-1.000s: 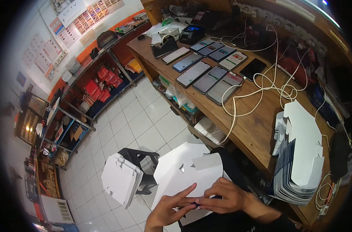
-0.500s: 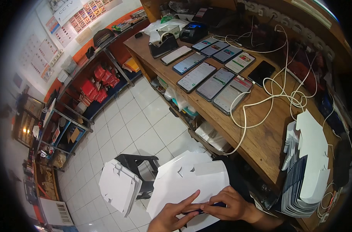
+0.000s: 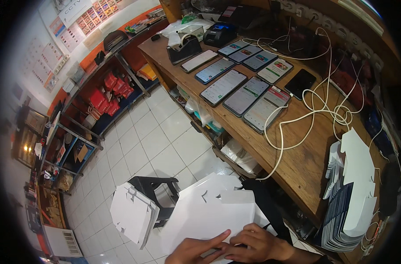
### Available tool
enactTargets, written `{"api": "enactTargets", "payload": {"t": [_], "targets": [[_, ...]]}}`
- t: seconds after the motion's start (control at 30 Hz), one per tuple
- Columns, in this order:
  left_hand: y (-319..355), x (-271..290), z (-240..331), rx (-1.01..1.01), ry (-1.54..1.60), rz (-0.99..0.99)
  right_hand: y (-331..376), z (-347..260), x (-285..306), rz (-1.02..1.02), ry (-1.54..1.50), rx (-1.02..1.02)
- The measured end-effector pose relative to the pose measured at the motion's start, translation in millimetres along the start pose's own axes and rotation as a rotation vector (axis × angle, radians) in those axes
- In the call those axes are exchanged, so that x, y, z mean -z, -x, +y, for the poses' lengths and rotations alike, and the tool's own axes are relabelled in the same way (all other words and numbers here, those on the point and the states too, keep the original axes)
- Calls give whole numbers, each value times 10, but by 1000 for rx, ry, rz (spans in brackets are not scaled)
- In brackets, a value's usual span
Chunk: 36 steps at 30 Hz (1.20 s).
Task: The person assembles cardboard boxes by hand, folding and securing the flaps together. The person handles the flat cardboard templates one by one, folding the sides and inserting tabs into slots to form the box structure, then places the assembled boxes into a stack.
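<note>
A large white die-cut card sheet (image 3: pixel 209 215) lies over my lap, with small curved slits near its far edge. My left hand (image 3: pixel 198 251) pinches the near part of the sheet, its index finger stretched along the card. Beside it, my right hand (image 3: pixel 257 244) is closed on the same part, fingers bent and pressing down. The fingertips of both hands meet, and the card edge between them is mostly hidden. A pile of similar white sheets (image 3: pixel 132 213) rests on a black stool (image 3: pixel 158 191) to the left.
On the wooden desk (image 3: pixel 292 163) several smartphones (image 3: pixel 246 96) lie in rows, with tangled white cables (image 3: pixel 317 105) nearby. A stack of folded white and dark blue cards (image 3: pixel 341 215) stands at the desk's right. A tape dispenser (image 3: pixel 185 49) sits at the far end.
Both hands have moved a little down and toward me along the sheet. The dark blue edge seen between my fingers before is now hidden. The sheet's right flap looks turned inward more.
</note>
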State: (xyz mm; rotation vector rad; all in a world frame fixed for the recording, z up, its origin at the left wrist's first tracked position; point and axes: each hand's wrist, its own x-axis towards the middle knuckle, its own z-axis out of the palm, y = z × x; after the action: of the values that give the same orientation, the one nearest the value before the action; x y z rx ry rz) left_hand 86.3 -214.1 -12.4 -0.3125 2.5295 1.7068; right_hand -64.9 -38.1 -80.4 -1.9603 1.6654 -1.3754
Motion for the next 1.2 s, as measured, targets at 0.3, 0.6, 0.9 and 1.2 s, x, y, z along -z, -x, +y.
{"api": "enactTargets", "payload": {"t": [0.3,0.6,0.9,1.2], "targets": [[582,377,237,-512,-472,151,115,-582,829,-212,543,-93],[509,-388,-74,-170,-416,201,1028,-1409,1607,280,1272,-644],[203,-1541,-939,-58,-682,-68,1694,-1777,1615,314,991,-985],[273,-1566,-984,-43,-685,-40,1519,-1688,1667,81,796,-1161]]}}
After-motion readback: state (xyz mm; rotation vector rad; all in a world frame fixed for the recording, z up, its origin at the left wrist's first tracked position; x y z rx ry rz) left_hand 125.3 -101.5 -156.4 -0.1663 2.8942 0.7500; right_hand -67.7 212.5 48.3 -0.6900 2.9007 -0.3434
